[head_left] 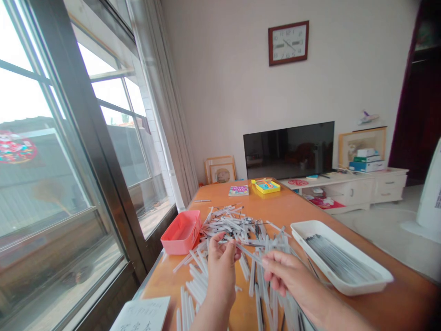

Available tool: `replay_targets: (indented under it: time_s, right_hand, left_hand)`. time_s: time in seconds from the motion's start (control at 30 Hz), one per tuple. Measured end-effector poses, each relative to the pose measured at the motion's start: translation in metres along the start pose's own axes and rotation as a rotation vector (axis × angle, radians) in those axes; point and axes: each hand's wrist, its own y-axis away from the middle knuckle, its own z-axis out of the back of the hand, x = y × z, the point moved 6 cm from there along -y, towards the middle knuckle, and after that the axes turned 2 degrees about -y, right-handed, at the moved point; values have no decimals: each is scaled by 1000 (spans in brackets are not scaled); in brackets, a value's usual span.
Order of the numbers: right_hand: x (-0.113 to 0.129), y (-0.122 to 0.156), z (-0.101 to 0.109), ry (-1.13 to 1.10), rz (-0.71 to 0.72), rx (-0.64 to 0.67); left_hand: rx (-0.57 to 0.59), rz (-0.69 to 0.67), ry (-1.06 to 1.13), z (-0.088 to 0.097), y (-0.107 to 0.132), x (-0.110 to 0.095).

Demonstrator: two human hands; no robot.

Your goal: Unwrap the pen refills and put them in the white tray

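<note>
Daylight floods in through the window (pixel 127 147) on my left, burning the sky (pixel 24 92) to plain white, while the wall (pixel 220 92) ahead is an even, soft grey and the doorway (pixel 413 119) at far right sinks almost to black. The table (pixel 285 207) glows orange along its left edge and dims to brown, badly blurred, toward its near right corner. My left hand (pixel 221 262), my right hand (pixel 284 272) and the tubes (pixel 229 225) look smeared in fine detail, the TV (pixel 272 156) gives back murky reflections, and the frame (pixel 96 138) leans with wide-angle stretch.
</note>
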Motion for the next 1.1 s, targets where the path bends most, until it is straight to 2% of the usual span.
replay_targets:
  time_s: [0.1, 0.23, 0.37, 0.5, 0.63, 0.7, 0.8, 0.9, 1.1]
  right_hand:
    - [7, 4, 4, 86, -7, -19]
    - [11, 1, 7, 168, 81, -36]
    - [10, -6, 12, 251, 158, -61]
    - [16, -6, 18, 213, 155, -105]
    - [19, -5, 23, 284, 153, -154]
    - [18, -7, 22, 345, 200, -149]
    - [11, -10, 20, 385, 248, -121]
    - [6, -12, 18, 390, 261, -97]
    - [4, -11, 10, 409, 245, -78]
  left_hand:
    - [55, 11, -17, -9, 6, -1]
    - [118, 16, -43, -19, 12, -1]
    - [95, 37, -63, -19, 15, 0]
    - [81, 28, -60, -20, 19, -4]
    - [169, 35, -43, -25, 19, -3]
    - [215, 37, -33, -27, 18, -2]
    - [215, 42, -40, -26, 18, -2]
    - [204, 52, -59, -26, 21, -2]
    - [277, 64, -69, -30, 24, 2]
